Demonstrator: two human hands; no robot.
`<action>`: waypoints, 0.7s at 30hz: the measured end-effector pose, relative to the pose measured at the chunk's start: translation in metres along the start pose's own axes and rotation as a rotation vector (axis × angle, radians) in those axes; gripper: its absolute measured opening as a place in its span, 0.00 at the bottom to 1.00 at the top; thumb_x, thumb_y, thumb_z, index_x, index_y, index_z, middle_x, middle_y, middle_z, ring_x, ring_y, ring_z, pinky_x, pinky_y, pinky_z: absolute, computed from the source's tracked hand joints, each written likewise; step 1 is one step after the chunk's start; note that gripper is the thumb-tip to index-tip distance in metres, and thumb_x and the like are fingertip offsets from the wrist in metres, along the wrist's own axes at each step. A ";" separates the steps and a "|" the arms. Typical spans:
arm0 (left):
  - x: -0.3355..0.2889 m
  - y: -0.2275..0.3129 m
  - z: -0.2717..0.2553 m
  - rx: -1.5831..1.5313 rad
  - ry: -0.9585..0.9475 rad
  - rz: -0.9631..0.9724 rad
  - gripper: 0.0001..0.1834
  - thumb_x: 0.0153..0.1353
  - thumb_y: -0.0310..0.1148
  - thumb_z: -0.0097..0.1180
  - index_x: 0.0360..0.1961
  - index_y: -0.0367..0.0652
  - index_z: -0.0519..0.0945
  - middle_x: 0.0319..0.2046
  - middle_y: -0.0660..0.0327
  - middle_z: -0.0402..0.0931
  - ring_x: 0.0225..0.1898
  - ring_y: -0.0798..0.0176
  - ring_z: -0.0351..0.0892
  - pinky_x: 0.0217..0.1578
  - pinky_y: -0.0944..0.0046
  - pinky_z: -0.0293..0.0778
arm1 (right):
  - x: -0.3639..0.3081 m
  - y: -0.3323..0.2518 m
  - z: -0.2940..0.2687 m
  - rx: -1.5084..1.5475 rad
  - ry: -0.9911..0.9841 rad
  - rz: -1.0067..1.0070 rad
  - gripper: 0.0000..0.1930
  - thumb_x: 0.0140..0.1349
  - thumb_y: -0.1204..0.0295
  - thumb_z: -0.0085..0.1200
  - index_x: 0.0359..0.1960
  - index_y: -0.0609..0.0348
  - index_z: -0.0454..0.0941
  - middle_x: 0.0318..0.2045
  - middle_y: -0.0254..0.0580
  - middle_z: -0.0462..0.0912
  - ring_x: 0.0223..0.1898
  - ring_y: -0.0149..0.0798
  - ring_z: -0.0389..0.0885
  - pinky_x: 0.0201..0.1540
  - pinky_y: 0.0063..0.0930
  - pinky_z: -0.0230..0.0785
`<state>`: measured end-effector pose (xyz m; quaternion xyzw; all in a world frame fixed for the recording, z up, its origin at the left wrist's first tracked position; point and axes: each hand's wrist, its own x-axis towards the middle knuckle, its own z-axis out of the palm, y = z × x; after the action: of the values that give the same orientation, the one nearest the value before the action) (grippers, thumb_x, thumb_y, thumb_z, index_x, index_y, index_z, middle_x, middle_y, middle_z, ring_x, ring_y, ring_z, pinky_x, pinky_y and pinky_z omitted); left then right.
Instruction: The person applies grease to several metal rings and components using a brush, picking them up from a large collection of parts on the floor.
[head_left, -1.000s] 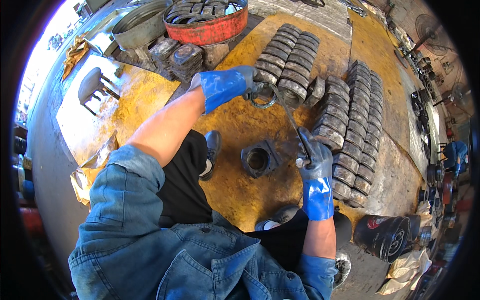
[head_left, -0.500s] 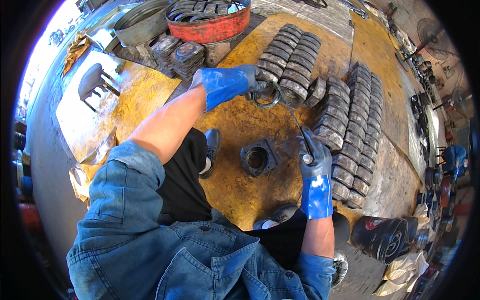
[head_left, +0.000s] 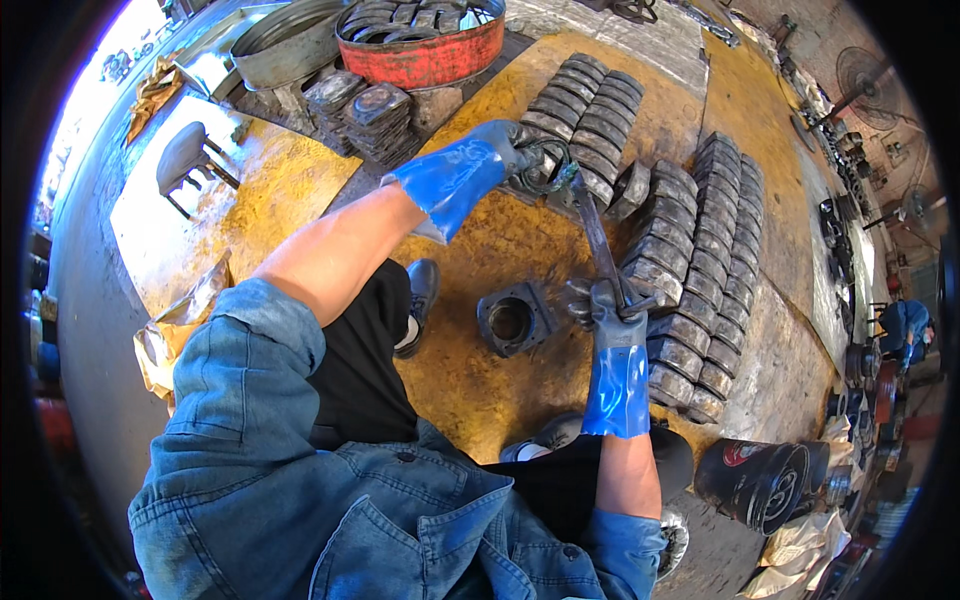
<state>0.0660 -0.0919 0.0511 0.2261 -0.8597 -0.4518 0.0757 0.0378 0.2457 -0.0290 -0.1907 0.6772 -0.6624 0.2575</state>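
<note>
My left hand (head_left: 512,150), in a blue-cuffed work glove, is closed on a dark metal ring (head_left: 545,168) held up in front of me. A long flat metal bar (head_left: 598,240), like a scraper, slants from my right hand (head_left: 612,305) toward the ring. Its far end meets or overlaps the ring's right side; I cannot tell whether they touch. My gloved right hand grips the bar's near end, with some fingers stuck out sideways. On the floor below the ring stands a dark square block with a round hole (head_left: 513,320).
Long rows of dark round metal parts (head_left: 690,260) lie beyond and right of my hands, with more rows (head_left: 590,105) farther off. A red drum (head_left: 425,55) of parts stands far left, near a small stool (head_left: 190,165). A black bucket (head_left: 755,480) lies at right.
The bar has swung and now shows its flat face, its far end at the ring. My right hand has turned and shifted slightly left and nearer. The ring has tilted in my left hand.
</note>
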 end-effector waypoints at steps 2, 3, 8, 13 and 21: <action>-0.005 0.003 0.007 -0.035 0.073 0.020 0.21 0.52 0.42 0.69 0.44 0.41 0.84 0.37 0.53 0.85 0.38 0.57 0.83 0.40 0.59 0.76 | 0.009 0.022 0.000 0.219 0.049 0.017 0.12 0.62 0.76 0.59 0.46 0.65 0.77 0.29 0.34 0.76 0.28 0.27 0.74 0.30 0.21 0.70; -0.007 0.005 0.011 -0.080 0.119 0.086 0.21 0.52 0.43 0.69 0.44 0.41 0.84 0.37 0.53 0.85 0.37 0.57 0.83 0.40 0.60 0.76 | 0.013 0.030 0.000 0.280 0.060 0.029 0.12 0.62 0.75 0.58 0.46 0.65 0.77 0.29 0.36 0.77 0.27 0.29 0.75 0.28 0.22 0.70; -0.014 0.014 0.028 -0.398 0.183 0.264 0.17 0.57 0.42 0.67 0.42 0.41 0.85 0.34 0.58 0.86 0.34 0.65 0.81 0.38 0.62 0.76 | 0.008 0.017 0.016 0.450 0.088 0.126 0.14 0.67 0.67 0.53 0.48 0.64 0.77 0.35 0.52 0.86 0.23 0.40 0.82 0.23 0.31 0.74; -0.020 0.031 0.039 -0.667 0.134 0.262 0.14 0.63 0.40 0.63 0.41 0.40 0.85 0.30 0.65 0.84 0.32 0.73 0.79 0.36 0.68 0.76 | -0.026 -0.044 0.039 0.764 0.153 0.294 0.18 0.69 0.71 0.49 0.57 0.65 0.71 0.37 0.58 0.85 0.23 0.43 0.84 0.22 0.32 0.77; -0.029 0.050 0.048 -0.921 0.050 0.278 0.13 0.63 0.35 0.63 0.43 0.37 0.84 0.35 0.63 0.84 0.34 0.71 0.81 0.34 0.69 0.78 | -0.025 -0.052 0.036 0.974 0.026 0.346 0.19 0.71 0.68 0.44 0.60 0.61 0.68 0.40 0.59 0.84 0.24 0.45 0.83 0.22 0.35 0.76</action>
<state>0.0598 -0.0190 0.0659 0.0628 -0.5903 -0.7655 0.2482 0.0748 0.2296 0.0255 0.0744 0.3153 -0.8508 0.4137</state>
